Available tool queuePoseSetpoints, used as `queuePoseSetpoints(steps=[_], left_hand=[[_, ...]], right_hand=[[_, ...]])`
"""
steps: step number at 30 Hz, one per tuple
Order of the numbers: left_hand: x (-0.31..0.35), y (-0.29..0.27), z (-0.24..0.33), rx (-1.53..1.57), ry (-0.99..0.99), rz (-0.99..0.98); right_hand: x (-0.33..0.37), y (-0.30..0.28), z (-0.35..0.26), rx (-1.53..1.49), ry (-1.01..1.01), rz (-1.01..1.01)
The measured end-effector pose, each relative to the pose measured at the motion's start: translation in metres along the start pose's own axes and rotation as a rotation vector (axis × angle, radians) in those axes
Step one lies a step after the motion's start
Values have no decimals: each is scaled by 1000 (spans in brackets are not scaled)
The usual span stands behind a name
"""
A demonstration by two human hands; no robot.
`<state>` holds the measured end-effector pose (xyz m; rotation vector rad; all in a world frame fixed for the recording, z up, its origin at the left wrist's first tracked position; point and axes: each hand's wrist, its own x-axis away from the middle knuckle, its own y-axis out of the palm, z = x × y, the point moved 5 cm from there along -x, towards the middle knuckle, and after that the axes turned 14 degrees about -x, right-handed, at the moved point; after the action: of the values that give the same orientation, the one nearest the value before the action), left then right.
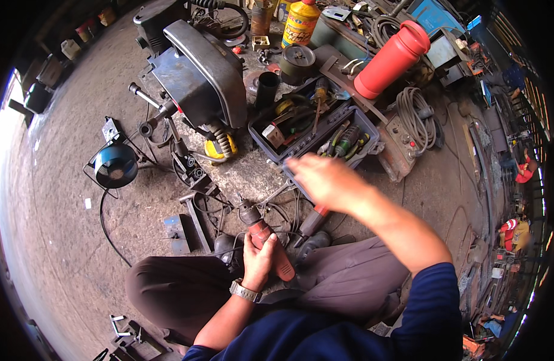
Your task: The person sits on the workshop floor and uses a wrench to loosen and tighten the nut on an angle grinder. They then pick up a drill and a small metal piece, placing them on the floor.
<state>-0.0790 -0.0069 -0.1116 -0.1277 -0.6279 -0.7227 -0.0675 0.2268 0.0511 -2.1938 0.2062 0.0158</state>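
Observation:
My left hand is wrapped round the body of a red electric drill. The drill's dark chuck points up and away from me, and its rear end rests near my lap. My right hand, smeared by motion, is over the near edge of an open dark toolbox. Its fingers are too blurred to read. Inside the toolbox lie green-handled hand tools and several other tools. Partly hidden below my right hand, a red and black tool lies by my shoe.
A large machine with a curved handle stands ahead on the left, near a blue round motor-like part. Beyond the toolbox are a red flask, a yellow bottle and coiled cable. Loose cords lie around my feet.

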Motion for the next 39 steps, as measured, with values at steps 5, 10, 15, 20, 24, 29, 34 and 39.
queuePoseSetpoints(steps=[5, 10, 15, 20, 24, 29, 34, 39], left_hand=[[-2, -3, -5, -19, -17, 51], [0, -3, -3, -2, -37, 49], [0, -3, -2, 17, -28, 31], [1, -1, -1, 31, -36, 30], [0, -2, -2, 19, -41, 26], [-1, -3, -3, 16, -42, 38], [0, -3, -4, 16, -41, 35], [-1, -2, -6, 24, -25, 34]], right_hand=[[-39, 94, -13, -118, 155, -31], [-50, 105, -6, -26, 125, 12], [-51, 20, -13, -60, 121, 256], [-73, 17, 29, 97, 32, 363], [-84, 31, 43, 182, 8, 283], [-71, -11, 29, 82, 70, 389], [-62, -76, 4, 12, 38, 637], [-45, -92, 4, -86, 77, 466]])
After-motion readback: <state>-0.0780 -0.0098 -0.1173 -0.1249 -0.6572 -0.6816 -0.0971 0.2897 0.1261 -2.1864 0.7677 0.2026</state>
